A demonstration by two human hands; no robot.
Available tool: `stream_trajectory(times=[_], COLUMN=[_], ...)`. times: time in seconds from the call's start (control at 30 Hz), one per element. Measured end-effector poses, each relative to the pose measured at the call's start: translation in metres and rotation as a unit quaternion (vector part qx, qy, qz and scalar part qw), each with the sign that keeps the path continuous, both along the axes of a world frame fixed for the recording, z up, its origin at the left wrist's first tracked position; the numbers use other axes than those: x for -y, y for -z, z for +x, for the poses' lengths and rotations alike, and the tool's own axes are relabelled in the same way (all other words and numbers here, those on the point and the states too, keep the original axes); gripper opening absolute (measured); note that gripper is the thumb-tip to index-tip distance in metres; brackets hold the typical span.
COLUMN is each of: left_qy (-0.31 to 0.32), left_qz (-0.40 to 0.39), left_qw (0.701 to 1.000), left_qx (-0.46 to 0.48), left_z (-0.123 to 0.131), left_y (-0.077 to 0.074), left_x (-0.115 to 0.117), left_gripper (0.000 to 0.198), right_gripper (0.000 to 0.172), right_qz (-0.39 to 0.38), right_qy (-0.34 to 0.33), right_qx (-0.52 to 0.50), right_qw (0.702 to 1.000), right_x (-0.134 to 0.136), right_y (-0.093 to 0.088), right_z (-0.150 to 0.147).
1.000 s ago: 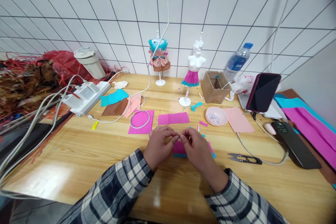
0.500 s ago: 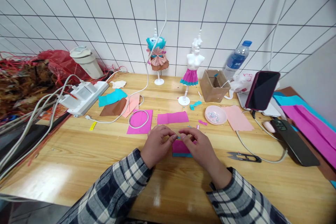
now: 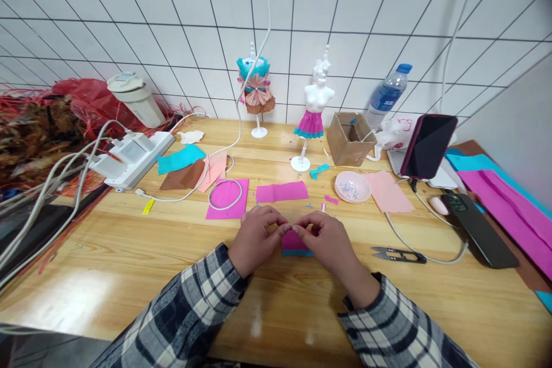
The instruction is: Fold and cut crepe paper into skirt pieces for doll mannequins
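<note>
Right end of teal-bordered magenta strip (image 3: 296,242) hidden behind right hand (image 3: 328,241), so full length unclear; far edge partly masked too. Teal border faces the wearer and runs left–right; strip's long axis appears to follow it. Strip lies on table (image 3: 276,305), between left hand (image 3: 256,240) and right hand, just to the near side of the fingertips. Fingers (image 3: 274,219) of both hands bent into pinches, tips almost meeting; cannot tell whether anything is gripped.
</note>
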State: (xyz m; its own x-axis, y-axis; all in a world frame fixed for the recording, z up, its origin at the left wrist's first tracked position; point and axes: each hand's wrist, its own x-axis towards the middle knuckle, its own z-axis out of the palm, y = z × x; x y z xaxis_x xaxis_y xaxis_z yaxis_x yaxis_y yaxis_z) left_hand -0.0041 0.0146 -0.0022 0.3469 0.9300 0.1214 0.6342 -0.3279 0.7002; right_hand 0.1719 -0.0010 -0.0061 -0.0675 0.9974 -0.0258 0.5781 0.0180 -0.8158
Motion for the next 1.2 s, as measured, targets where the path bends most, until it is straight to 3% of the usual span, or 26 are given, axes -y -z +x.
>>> stream_trajectory(times=[0.33,0.73,0.9,1.03,1.2], left_qy=[0.007,0.010,0.012,0.050,0.064], left_qz=[0.008,0.001,-0.014,-0.012,-0.023], left_qw=[1.000,1.000,1.000,0.997,0.989], left_qx=[0.001,-0.001,0.003,-0.060,-0.128], left_z=[-0.001,0.000,-0.007,-0.011,-0.008], left_y=[-0.001,0.000,0.003,0.006,0.007], left_x=[0.001,0.001,0.001,0.002,0.005], left_gripper=[0.016,0.017,0.014,0.008,0.007], right_gripper=[0.019,0.020,0.020,0.018,0.020], right_qz=[-0.096,-0.110,-0.121,-0.163,-0.158], right_qy=[0.010,0.006,-0.020,-0.077,-0.076], right_qx=[-0.090,-0.082,-0.033,0.008,0.066], right_qw=[0.991,0.991,0.992,0.984,0.982], right_x=[0.000,0.000,0.004,0.011,0.014], right_y=[-0.002,-0.002,-0.002,-0.003,-0.002], right_z=[0.000,-0.001,0.004,0.006,0.002])
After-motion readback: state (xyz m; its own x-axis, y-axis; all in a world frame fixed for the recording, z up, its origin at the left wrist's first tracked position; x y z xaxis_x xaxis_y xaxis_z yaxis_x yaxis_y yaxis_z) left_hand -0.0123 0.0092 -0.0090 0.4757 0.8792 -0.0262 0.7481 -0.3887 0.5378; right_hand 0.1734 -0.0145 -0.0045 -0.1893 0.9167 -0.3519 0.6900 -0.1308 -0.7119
